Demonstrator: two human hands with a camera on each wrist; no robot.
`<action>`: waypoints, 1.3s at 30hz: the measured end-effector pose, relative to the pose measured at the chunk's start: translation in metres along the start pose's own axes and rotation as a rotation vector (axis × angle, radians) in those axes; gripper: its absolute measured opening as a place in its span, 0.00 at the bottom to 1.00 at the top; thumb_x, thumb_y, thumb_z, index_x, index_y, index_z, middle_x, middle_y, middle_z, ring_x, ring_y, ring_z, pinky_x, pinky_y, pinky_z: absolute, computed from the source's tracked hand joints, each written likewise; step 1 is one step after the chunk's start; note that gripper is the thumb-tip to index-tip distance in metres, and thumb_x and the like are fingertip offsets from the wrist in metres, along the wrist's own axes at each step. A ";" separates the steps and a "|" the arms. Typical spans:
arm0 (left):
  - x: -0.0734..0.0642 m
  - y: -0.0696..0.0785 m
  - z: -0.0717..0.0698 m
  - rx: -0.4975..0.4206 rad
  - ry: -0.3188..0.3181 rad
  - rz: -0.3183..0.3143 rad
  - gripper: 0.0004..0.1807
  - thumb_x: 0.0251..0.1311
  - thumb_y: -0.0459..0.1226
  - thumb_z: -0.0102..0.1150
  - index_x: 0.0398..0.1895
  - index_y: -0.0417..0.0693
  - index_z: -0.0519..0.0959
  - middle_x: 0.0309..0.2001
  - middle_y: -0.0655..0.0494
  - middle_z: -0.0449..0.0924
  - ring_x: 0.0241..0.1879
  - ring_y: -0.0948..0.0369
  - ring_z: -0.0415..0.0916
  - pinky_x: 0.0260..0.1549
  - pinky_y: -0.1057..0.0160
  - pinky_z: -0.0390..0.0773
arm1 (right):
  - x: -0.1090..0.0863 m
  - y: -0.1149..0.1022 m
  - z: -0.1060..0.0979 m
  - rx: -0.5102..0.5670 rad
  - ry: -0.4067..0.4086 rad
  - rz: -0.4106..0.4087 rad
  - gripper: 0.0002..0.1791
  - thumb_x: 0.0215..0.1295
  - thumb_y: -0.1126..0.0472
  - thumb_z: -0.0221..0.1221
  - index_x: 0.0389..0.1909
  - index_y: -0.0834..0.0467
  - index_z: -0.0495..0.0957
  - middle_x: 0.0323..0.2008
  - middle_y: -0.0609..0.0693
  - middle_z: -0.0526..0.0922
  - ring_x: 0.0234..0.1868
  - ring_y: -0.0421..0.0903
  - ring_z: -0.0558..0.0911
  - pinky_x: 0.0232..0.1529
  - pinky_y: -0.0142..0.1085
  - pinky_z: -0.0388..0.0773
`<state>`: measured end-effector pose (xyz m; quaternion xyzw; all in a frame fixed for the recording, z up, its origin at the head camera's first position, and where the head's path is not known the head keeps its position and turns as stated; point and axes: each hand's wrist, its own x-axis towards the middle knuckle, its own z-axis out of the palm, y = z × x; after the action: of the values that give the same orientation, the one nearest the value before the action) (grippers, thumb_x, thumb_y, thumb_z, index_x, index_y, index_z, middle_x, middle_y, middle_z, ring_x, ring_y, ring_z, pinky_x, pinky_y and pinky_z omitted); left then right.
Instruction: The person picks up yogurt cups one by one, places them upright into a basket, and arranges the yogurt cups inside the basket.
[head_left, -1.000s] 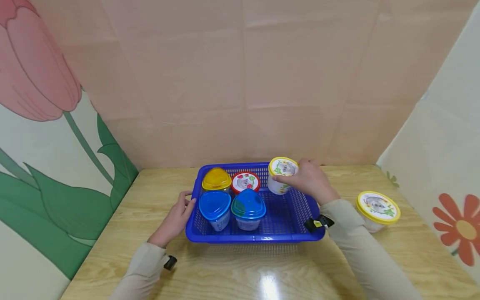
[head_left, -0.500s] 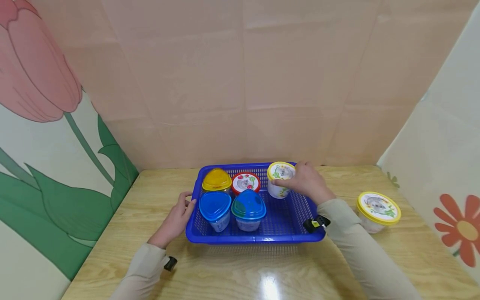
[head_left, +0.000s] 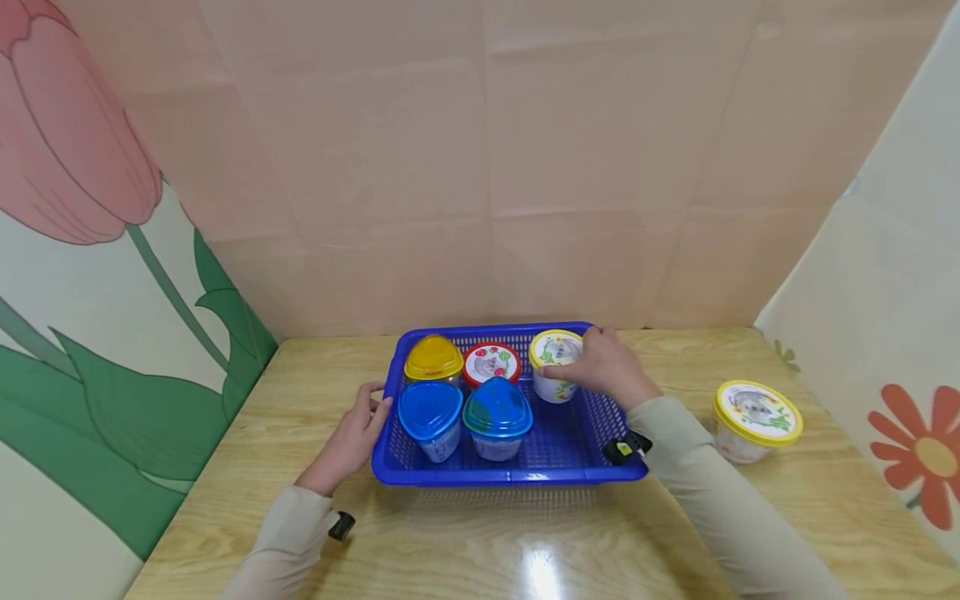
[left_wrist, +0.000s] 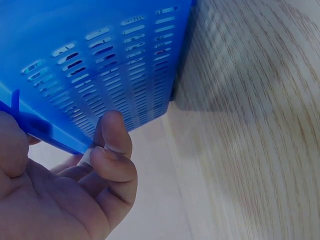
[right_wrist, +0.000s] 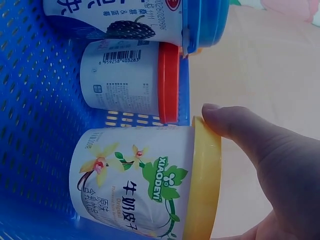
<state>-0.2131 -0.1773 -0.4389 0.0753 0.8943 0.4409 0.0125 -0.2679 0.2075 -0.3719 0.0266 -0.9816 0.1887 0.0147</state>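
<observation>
A blue plastic basket [head_left: 510,477] stands on the table. At its left rim my left hand [head_left: 352,442] grips the edge, the thumb over it and the fingers curled below, as the left wrist view shows. My right hand [head_left: 611,367] holds a white yogurt cup [right_wrist: 132,182] by its yellow lid [head_left: 556,347], thumb on one side and fingers on the other. That cup is upright inside the basket's back right part, beside a cup with a red lid [head_left: 491,364]. Also in the basket are a yellow-lidded tub [head_left: 433,358] and two blue-lidded tubs, one left [head_left: 430,410] and one right [head_left: 497,408].
To the right of the basket a wider tub [head_left: 757,414] with a yellow-rimmed lid stands on the wooden table [head_left: 450,550], close by the right forearm. A pinkish covered wall [head_left: 480,167] rises behind. Flower-printed panels stand at both sides.
My right hand has moved the yellow-lidded yogurt cup down and slightly left, deeper into the basket and nearer the red-lidded cup. My left hand has stayed on the rim.
</observation>
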 end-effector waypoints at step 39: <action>0.001 0.001 -0.002 -0.029 -0.027 -0.015 0.25 0.80 0.49 0.35 0.72 0.46 0.56 0.47 0.42 0.78 0.36 0.56 0.82 0.40 0.54 0.84 | 0.003 -0.010 0.009 -0.122 -0.114 0.019 0.58 0.40 0.24 0.69 0.52 0.74 0.73 0.44 0.65 0.72 0.40 0.56 0.77 0.39 0.52 0.80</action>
<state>-0.2137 -0.1779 -0.4371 0.0744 0.8881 0.4527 0.0290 -0.2705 0.1944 -0.3765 0.0271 -0.9907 0.1269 -0.0415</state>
